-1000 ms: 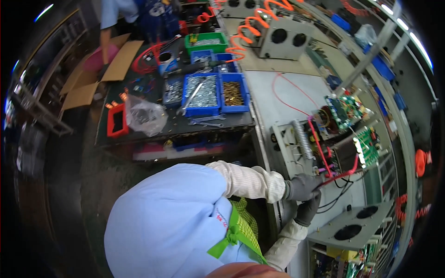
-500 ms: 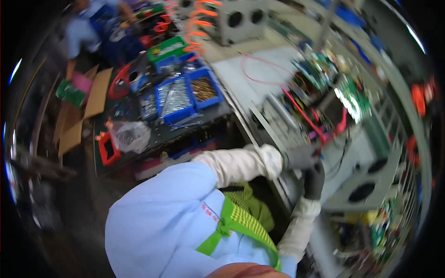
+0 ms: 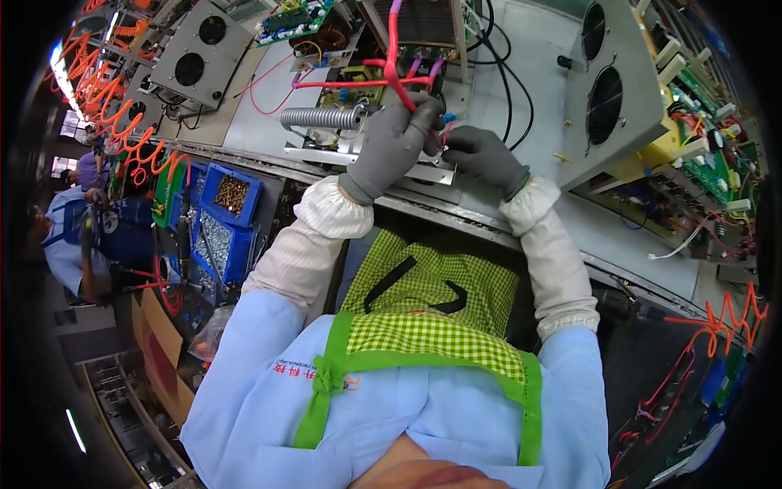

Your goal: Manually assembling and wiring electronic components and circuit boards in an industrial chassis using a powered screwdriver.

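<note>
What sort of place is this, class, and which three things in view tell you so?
Probably an electronics assembly workshop: a green circuit board on the workbench, a grey metal housing with two round fans, and a blue bin of small brass-coloured parts all suggest it.

The desk [image 3: 538,138] lies before the person, the hands [image 3: 387,151] side by side above its near edge. A cable [image 3: 393,61] runs from beyond into the left one. Left of them lies a spring [image 3: 320,118]; right stands a fan panel [image 3: 601,106]. Further left, screws [image 3: 231,194] sit in a bin [image 3: 255,205], a carton [image 3: 163,350] behind.
</note>
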A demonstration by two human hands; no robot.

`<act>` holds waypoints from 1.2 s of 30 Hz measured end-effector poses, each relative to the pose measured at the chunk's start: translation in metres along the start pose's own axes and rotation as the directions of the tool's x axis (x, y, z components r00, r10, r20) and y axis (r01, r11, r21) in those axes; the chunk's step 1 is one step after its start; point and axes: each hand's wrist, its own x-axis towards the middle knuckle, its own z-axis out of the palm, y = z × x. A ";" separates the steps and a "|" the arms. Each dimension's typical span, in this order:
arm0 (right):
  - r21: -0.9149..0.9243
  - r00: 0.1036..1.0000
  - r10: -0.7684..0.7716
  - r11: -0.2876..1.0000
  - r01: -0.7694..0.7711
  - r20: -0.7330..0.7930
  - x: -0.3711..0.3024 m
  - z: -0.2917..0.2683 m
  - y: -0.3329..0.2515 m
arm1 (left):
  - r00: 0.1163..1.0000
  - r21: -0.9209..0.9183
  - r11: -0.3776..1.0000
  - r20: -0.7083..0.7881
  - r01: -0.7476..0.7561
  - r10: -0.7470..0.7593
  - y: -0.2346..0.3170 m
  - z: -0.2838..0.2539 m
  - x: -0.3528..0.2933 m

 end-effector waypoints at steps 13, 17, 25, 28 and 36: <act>-0.281 0.971 -0.079 0.949 0.143 0.227 0.028 -0.004 -0.015 | 0.988 0.356 0.926 0.128 -0.127 0.087 0.000 -0.022 0.000; -0.354 0.959 0.005 0.930 0.101 0.285 0.029 -0.007 -0.013 | 0.990 0.316 0.945 0.130 -0.085 0.046 -0.006 -0.022 -0.002; -0.205 0.910 0.073 0.979 0.014 0.408 0.033 -0.012 -0.009 | 0.972 0.535 0.817 0.037 -0.216 0.233 -0.038 -0.008 -0.024; -0.063 0.911 0.066 0.997 -0.044 0.407 0.035 -0.009 -0.009 | 0.972 0.368 0.910 -0.062 -0.188 0.226 -0.045 -0.004 -0.024; -0.006 0.890 0.189 0.979 -0.205 0.415 0.046 -0.006 -0.004 | 0.910 0.447 0.823 -0.046 -0.350 0.412 -0.055 -0.002 -0.017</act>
